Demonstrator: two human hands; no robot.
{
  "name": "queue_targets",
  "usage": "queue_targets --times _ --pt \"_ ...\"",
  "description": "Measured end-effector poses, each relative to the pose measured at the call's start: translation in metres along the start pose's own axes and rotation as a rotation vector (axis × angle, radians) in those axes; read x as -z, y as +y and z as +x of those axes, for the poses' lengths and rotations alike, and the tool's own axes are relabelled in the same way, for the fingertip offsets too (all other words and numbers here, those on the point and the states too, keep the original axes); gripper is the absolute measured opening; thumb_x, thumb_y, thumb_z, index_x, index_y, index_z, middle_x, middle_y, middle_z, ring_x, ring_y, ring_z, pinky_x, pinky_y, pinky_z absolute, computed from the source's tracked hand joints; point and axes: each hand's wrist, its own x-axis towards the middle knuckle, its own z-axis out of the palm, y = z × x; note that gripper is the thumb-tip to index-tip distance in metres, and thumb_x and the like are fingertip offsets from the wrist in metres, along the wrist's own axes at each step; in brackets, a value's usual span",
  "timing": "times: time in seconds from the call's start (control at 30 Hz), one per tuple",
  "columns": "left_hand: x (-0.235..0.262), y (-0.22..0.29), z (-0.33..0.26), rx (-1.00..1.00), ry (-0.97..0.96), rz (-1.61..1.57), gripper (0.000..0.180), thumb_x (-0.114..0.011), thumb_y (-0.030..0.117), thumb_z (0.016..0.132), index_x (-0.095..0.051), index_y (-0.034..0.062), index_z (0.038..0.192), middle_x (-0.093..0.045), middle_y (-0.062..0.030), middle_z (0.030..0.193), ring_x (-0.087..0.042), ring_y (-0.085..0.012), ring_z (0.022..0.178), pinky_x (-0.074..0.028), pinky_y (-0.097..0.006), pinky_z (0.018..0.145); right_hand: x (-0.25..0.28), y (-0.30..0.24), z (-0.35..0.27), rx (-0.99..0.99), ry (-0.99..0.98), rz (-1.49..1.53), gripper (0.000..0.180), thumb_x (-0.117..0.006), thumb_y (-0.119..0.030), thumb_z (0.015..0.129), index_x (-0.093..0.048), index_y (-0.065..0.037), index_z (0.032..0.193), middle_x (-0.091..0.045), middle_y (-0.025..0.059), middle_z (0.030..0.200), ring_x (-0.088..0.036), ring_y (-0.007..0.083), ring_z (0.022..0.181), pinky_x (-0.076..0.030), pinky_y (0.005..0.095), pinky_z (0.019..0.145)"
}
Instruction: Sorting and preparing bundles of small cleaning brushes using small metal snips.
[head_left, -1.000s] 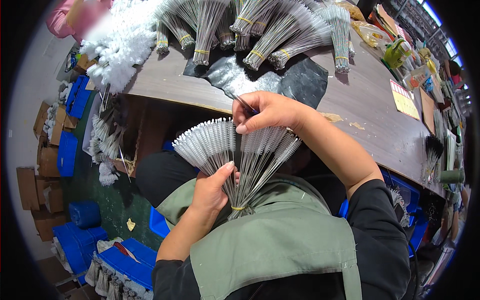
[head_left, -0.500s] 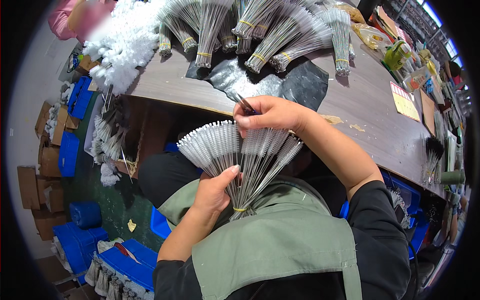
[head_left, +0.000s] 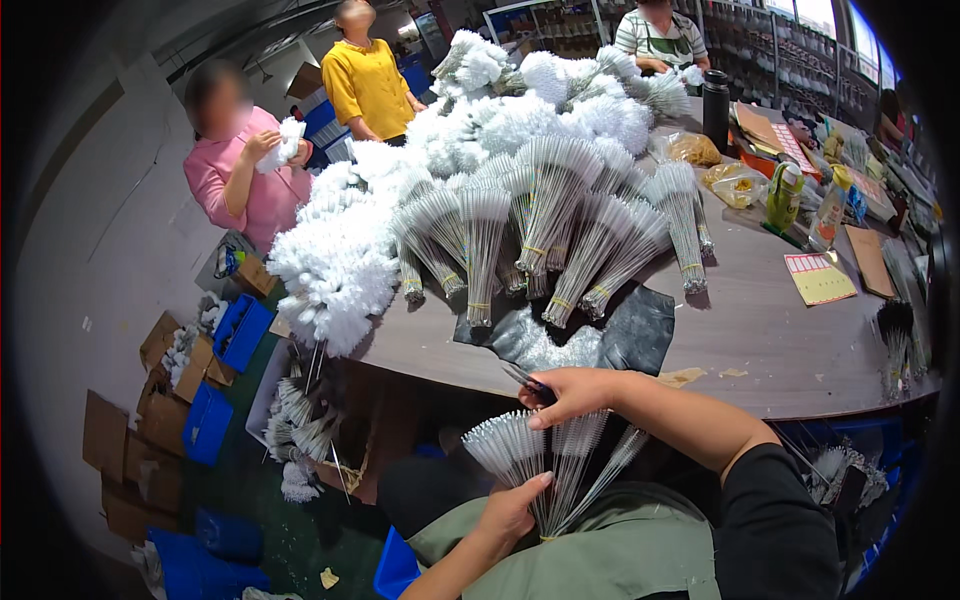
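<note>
A wide wooden table [head_left: 760,350] curves in front of you, heaped with white brush bundles [head_left: 500,170]. Below its near edge, over your lap, you hold a fanned bunch of thin wire brushes [head_left: 550,465]. Your left hand [head_left: 510,505] is closed around the gathered stems at the bottom of the fan. Your right hand [head_left: 575,392] sits at the top of the fan, fingers pinched on the bristle ends, with small dark scissors [head_left: 525,380] in it.

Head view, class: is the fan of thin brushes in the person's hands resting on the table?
No: the brushes are held by the left hand and right hand, in front of the table edge.
</note>
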Motion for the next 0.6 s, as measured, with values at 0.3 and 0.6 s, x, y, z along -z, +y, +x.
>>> queue_targets --times 0.3,0.6 --pt "0.013 0.002 -0.001 0.06 0.019 0.025 0.024 -0.068 0.011 0.077 -0.061 -0.002 0.096 -0.064 -0.0111 0.087 -0.064 -0.0224 0.081 -0.052 -0.036 0.073 -0.004 -0.006 -0.006 -0.12 0.038 0.457 0.025 -0.074 -0.011 0.076 -0.056 -0.006 0.094 -0.055 -0.0035 0.082 -0.052 0.0064 0.076 -0.045 0.0235 0.07" --pt "0.001 0.01 -0.003 -0.058 0.031 -0.069 0.028 -0.067 0.005 0.075 -0.06 -0.0022 0.102 -0.065 -0.0108 0.088 -0.063 -0.0202 0.076 -0.053 -0.034 0.071 -0.003 -0.003 -0.009 -0.109 0.061 0.489 0.026 -0.076 -0.008 0.072 -0.054 -0.006 0.086 -0.055 -0.0031 0.076 -0.054 0.0062 0.069 -0.045 0.0211 0.063"
